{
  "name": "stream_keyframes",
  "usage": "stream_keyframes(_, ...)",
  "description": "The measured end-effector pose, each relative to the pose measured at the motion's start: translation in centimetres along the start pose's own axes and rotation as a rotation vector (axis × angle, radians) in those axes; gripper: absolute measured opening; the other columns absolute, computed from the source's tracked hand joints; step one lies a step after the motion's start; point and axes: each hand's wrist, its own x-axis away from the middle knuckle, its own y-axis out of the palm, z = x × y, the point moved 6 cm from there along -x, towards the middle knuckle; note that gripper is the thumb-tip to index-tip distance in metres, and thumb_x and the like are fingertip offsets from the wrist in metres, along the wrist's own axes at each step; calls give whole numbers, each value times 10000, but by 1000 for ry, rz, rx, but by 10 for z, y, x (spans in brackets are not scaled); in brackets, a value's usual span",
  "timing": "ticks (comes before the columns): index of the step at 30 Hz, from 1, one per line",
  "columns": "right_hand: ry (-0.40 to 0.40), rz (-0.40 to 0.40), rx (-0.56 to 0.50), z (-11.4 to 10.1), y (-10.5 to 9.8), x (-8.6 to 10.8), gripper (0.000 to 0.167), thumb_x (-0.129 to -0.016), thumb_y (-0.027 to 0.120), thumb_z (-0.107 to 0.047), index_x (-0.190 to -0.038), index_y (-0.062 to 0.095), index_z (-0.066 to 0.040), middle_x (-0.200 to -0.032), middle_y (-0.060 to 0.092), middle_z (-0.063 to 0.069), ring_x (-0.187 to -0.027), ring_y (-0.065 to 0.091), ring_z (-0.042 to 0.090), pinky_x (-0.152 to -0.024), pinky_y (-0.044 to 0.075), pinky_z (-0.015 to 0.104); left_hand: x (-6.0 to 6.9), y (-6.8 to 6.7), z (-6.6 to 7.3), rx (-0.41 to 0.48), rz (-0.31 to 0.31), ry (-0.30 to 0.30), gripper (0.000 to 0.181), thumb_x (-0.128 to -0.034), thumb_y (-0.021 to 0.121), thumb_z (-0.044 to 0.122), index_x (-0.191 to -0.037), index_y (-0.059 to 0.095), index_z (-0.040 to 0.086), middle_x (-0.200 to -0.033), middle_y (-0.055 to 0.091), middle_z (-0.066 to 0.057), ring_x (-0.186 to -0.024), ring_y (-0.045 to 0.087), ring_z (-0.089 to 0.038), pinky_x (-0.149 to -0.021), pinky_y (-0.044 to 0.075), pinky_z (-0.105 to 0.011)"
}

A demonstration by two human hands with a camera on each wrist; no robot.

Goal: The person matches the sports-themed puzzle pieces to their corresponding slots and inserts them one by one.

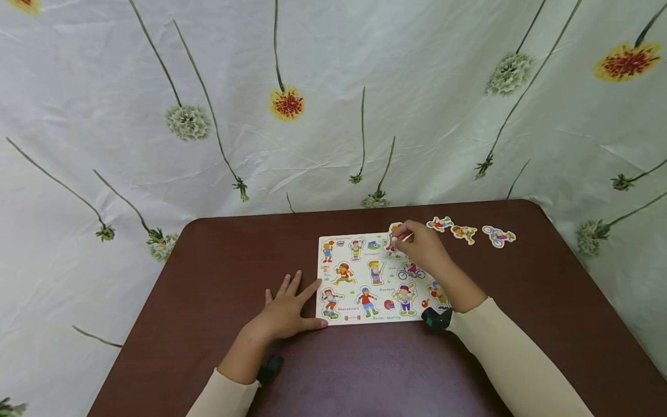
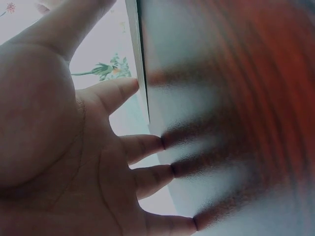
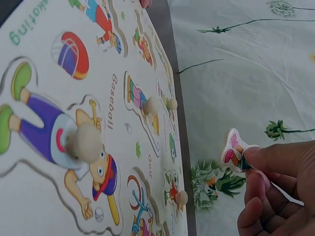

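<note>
A white wooden puzzle board [image 1: 348,295] with printed figures of children at sports lies on the table. My right hand [image 1: 424,246] pinches a small figure-shaped puzzle piece [image 3: 233,151] between thumb and fingers, above the board's far right part. The fingers hide some of that piece. My left hand [image 1: 283,310] rests with fingers spread at the board's left edge, thumb and index fingertip touching it. In the right wrist view, a baseball-player piece [image 3: 42,123] with a round wooden knob [image 3: 84,142] sits in the board.
Three loose puzzle pieces lie beyond my right hand: one piece [image 1: 440,223] near the far edge, another piece [image 1: 464,233] beside it, and a cyclist piece [image 1: 498,236] farther right. The dark brown table [image 1: 234,255] meets a flowered cloth [image 1: 323,150] behind.
</note>
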Motion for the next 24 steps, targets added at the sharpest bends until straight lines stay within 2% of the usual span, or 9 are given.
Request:
stream_keyframes(9,-28,-20,-11,-17,22,-3,87,-959,709,-168,-1022,679,-116,-1028,661,75,-871,610,215,-719,494,293,0,0,0,1,5,-1,928,-824,749,613,-1596,321,323,-1699,103,-208,-1574,43,-448,-1129,60,-811)
stream_keyframes(14,-55,-23,-17,-27,37,-6,66,-945,714,-137,-991,678,-108,-978,634,71,-829,573,201,-720,472,297,1,0,1,5,5,5,926,-825,750,609,-1595,325,319,-1698,103,-210,-1573,44,-449,-1126,58,-813)
stream_keyframes(24,-96,-68,22,-45,68,-16,66,-940,718,-123,-951,658,-100,-964,624,59,-853,583,179,-773,505,292,0,0,1,-16,1,-3,925,-827,736,630,-1596,319,327,-1699,107,-207,-1572,50,-452,-1125,68,-814)
